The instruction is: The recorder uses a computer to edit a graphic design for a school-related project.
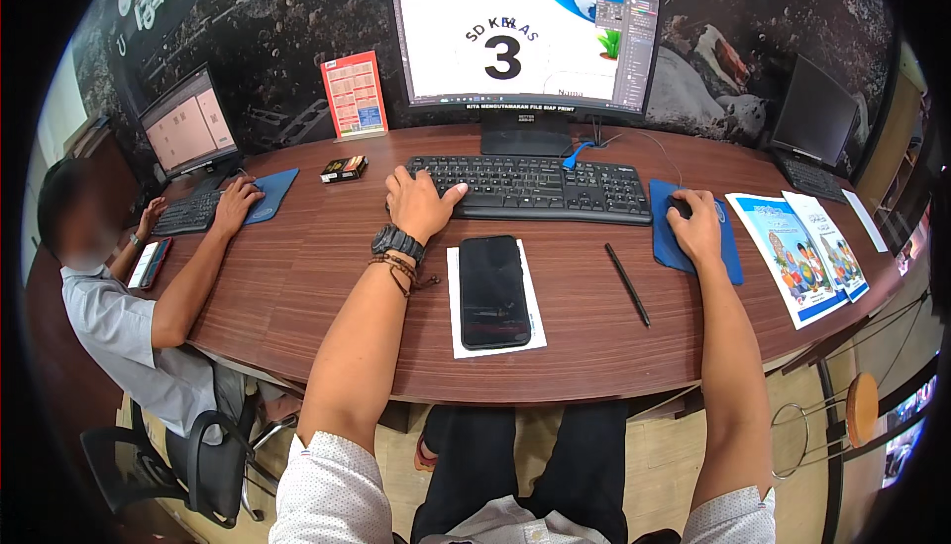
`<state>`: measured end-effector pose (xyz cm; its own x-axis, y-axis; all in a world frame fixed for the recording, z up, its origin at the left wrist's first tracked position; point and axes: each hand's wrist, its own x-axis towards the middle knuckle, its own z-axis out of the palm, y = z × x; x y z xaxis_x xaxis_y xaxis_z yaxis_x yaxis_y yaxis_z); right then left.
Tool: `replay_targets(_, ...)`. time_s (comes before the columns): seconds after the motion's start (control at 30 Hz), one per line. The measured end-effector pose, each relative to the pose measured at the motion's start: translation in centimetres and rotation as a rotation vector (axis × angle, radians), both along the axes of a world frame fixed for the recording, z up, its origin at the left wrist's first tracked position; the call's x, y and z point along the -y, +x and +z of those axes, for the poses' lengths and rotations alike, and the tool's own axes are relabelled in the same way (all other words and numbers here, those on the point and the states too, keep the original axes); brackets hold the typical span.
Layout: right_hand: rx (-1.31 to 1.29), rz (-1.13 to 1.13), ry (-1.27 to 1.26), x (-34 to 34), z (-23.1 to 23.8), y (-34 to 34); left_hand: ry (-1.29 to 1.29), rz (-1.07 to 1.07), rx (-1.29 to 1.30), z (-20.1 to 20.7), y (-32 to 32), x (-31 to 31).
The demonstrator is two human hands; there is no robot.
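My left hand (pixel 421 202) rests on the left end of a black keyboard (pixel 540 187), fingers spread over the keys and thumb stretched to the right. A dark watch and a beaded bracelet circle that wrist. To the right, my right hand (pixel 699 222) curls over a dark computer mouse (pixel 680 207) on a blue mouse pad (pixel 668 247). Behind the keyboard stands a curved monitor (pixel 525 44) with a design program showing a large black numeral, a blue shape and a green plant. A black smartphone (pixel 494 291) lies on white paper (pixel 458 331) between my forearms.
A black pen (pixel 627 284) lies right of the phone. Colourful printed booklets (pixel 788 257) lie at the right. A red desk calendar (pixel 354 96) and a small box (pixel 344 168) stand left of the monitor. At far left, a seated person (pixel 139 296) uses another computer. A stool (pixel 860 409) stands lower right.
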<state>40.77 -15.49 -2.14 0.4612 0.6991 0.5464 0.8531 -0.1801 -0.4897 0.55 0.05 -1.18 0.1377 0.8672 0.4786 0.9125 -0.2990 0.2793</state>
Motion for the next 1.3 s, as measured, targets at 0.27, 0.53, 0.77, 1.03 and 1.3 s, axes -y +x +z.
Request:
replay_targets(0.27,-0.001,0.0,-0.003,0.0,-0.1,0.2,-0.135,0.061,-0.02,0.8,0.4,0.0)
replay_targets(0.53,-0.005,-0.01,-0.019,0.0,0.0,0.0,0.104,-0.234,-0.008,-0.2,0.4,-1.1)
replay_targets(0.77,0.335,0.022,0.115,-0.4,0.4,-0.9,0.042,-0.219,-0.004,0.0,0.8,-0.9)
replay_targets(1.03,0.374,0.512,-0.008,-8.2,1.2,-11.9,-0.073,-0.046,-0.012,0.1,-0.4,0.5)
replay_targets(1.3,0.348,0.366,-0.096,-9.6,1.1,-13.2,-0.094,-0.048,-0.017,0.0,-0.3,0.5)
